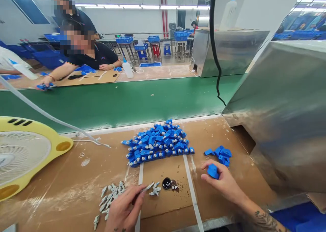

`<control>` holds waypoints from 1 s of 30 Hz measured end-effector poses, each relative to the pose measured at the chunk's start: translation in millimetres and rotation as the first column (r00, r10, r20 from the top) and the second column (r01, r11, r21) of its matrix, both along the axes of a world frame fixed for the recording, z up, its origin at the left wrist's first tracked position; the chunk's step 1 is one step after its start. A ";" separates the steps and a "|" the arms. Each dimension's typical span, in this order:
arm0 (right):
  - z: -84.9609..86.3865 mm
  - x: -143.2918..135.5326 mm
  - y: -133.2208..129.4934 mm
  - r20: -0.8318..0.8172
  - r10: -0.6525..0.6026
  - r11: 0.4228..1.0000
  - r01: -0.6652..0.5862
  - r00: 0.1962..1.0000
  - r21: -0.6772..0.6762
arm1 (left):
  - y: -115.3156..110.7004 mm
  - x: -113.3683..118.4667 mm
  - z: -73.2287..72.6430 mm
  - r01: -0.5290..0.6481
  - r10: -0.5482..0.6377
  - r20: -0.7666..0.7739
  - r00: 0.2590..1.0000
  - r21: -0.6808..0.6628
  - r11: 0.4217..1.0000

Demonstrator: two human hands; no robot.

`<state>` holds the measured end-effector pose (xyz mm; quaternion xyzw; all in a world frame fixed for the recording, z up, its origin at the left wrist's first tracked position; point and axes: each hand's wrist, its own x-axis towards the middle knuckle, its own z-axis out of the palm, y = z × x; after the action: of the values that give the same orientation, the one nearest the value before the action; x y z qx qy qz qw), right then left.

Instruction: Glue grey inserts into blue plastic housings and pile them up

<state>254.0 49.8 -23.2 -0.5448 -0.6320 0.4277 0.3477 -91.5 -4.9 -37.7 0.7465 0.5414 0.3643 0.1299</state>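
My left hand [126, 208] is closed in a pinch, with a small grey plastic part [149, 186] at its fingertips. Right beside that part lie a few loose grey pieces [155, 190], and a larger scatter of them [110, 196] spreads behind the hand. In my right hand [224, 182], thumb and fingers grip a blue plastic piece [213, 171]. A round cap of dark liquid [166, 183] sits between the hands, with dark crumbs at its right. Ahead is a heap of blue pieces with pale ends [158, 140]; a smaller blue pile [222, 154] lies beyond my right hand.
A yellow fan [57, 145] stands at the left, with a white cable [51, 116] crossing near it. A green conveyor belt [142, 101] runs behind the bench. A metal housing [282, 116] rises at the right. Across the belt, a person's hand [46, 82] holds blue pieces.
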 end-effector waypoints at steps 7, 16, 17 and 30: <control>-25.6 -44.6 -21.2 -0.648 -0.126 0.882 -0.214 0.751 -0.420 | -0.5 38.6 15.6 0.010 0.025 0.214 0.977 -0.160 0.987; -29.9 -45.0 -13.4 -0.439 -0.017 0.907 -0.170 0.899 -0.385 | 10.9 44.1 5.7 0.137 -0.136 -0.055 0.989 0.025 0.990; -30.1 -44.2 -12.5 -0.439 -0.032 0.923 -0.142 0.898 -0.357 | 12.7 46.1 5.0 0.142 -0.138 -0.082 0.987 0.055 0.988; -28.8 -50.1 -12.1 -0.324 0.083 0.964 -0.158 0.942 -0.213 | 24.8 57.6 9.1 0.317 -0.285 -0.359 0.889 0.031 0.948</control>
<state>203.9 37.8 -52.0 -0.4677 -0.5461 0.6010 0.3490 -33.9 19.9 -28.6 0.8791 0.4169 0.2248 0.0535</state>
